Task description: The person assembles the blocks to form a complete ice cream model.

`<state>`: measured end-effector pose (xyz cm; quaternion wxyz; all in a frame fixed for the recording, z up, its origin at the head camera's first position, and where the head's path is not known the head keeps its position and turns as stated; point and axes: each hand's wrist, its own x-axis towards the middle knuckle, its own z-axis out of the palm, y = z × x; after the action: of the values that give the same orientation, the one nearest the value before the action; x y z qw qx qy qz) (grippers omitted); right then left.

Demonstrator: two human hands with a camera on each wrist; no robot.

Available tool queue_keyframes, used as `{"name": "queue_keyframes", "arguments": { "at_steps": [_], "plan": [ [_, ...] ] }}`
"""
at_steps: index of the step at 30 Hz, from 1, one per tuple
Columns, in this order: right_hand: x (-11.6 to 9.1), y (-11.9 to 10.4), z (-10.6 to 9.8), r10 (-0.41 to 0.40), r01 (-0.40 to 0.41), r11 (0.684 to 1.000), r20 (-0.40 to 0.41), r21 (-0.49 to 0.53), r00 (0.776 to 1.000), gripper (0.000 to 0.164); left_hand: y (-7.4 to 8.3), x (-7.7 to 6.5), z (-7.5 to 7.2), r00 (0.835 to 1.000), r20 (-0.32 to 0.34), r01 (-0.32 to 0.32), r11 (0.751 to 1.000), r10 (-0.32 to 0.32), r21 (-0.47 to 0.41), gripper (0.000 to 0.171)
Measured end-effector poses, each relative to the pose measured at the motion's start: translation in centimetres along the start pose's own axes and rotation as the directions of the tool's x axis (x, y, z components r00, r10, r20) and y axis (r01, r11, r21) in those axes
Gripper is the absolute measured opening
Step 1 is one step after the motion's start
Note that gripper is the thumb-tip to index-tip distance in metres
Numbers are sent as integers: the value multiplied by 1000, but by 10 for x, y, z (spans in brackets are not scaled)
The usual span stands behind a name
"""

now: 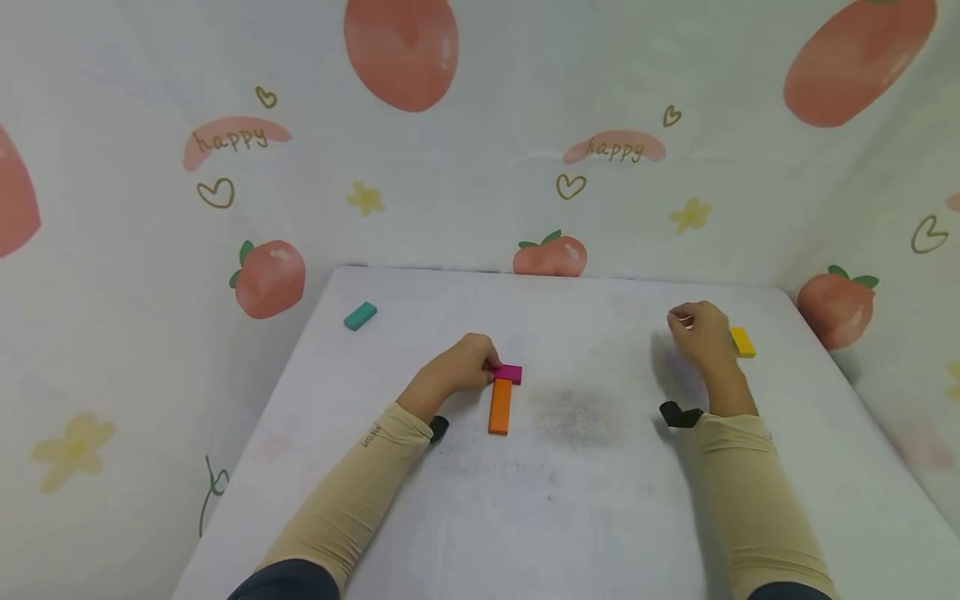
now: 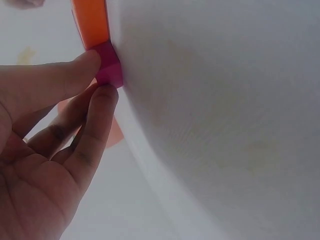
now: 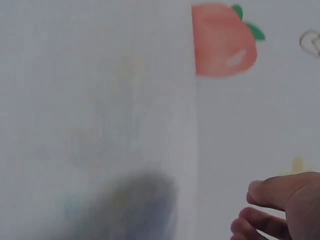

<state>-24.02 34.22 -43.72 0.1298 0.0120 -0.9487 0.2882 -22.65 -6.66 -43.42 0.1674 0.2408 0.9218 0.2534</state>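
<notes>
My left hand (image 1: 468, 364) pinches one end of a magenta block (image 1: 510, 374) between thumb and fingers; the left wrist view shows the thumb on one face of the magenta block (image 2: 109, 67) and a fingertip against another. An orange block (image 1: 500, 407) lies lengthwise on the table, its far end touching the magenta one, so the two form an angle. On the right side, my right hand (image 1: 701, 333) is above the table with nothing in its loosely bent fingers. Thumb and fingers of the right hand (image 3: 272, 210) stand apart in the right wrist view. Just right of it lies a yellow block (image 1: 742, 342).
A teal block (image 1: 361, 316) lies at the table's back left. The white table (image 1: 585, 517) has a greyish smudge right of the orange block. A fruit-printed cloth (image 1: 465, 192) hangs behind and beside the table. A black piece (image 1: 680, 414) sits at the right wrist.
</notes>
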Motion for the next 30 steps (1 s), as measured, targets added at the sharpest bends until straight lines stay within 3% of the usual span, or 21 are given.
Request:
{"name": "queue_keyframes", "arguments": {
  "at_steps": [6,10,30],
  "plan": [
    [-4,37,-20,180,-178,982,30,-60,983,41,2,1,2,1000,4,13,1000,-13,-2,23],
    [-5,55,-25,245,-239,966,53,-97,968,44,1,1,3,1000,8,21,1000,-21,-1,23],
    [-3,66,-28,292,-277,949,90,-153,952,40,-1,4,3,999,2,40,999,-40,17,22]
  ]
}}
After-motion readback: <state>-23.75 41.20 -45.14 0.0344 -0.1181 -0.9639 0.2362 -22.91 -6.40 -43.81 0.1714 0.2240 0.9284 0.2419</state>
